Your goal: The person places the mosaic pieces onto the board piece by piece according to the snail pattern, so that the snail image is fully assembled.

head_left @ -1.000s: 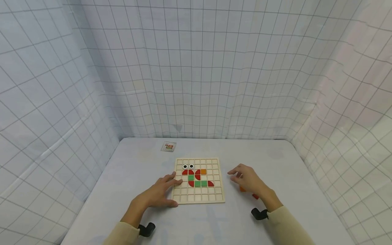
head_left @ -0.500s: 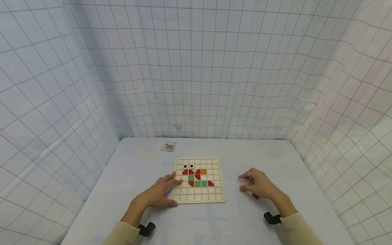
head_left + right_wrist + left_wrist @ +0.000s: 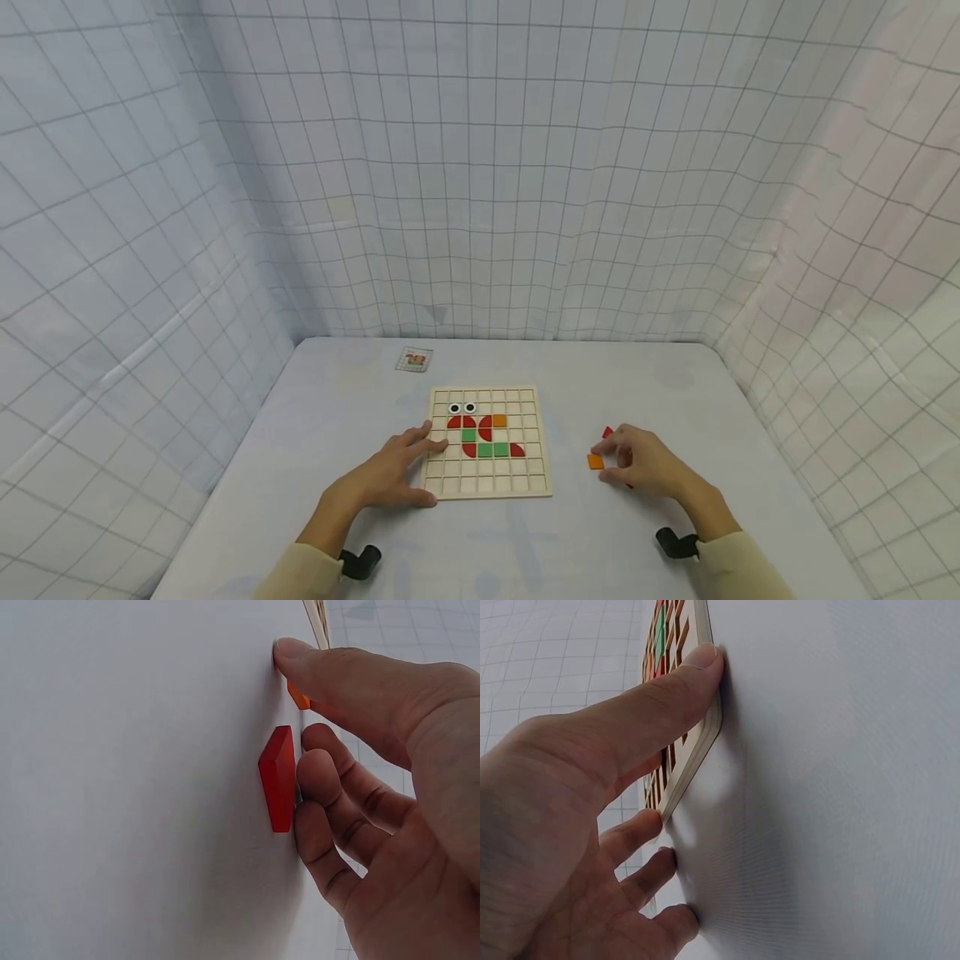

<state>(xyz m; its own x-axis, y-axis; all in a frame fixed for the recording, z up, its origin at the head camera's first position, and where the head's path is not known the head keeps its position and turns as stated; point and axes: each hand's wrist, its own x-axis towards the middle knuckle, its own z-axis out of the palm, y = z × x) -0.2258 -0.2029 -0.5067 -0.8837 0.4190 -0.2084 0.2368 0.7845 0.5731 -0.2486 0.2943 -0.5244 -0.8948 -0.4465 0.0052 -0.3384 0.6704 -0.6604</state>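
Note:
My left hand rests at the near left corner of a wooden grid board, fingers spread. Its thumb touches the board's edge in the left wrist view. On the board lie red quarter-round, green square and orange tiles, plus two round eye pieces. To the right of the board, my right hand is at the table, its thumb and forefinger either side of an orange square tile, with a gap showing. A red tile lies beside the curled fingers in the right wrist view.
Another red tile lies just beyond the right hand. A small picture card is at the back left of the white table. Grid-patterned white curtains enclose the back and sides.
My right hand has moved right and nearer from beside the board, down to the orange tile, uncovering a red tile behind it. My left hand has stayed at the board.

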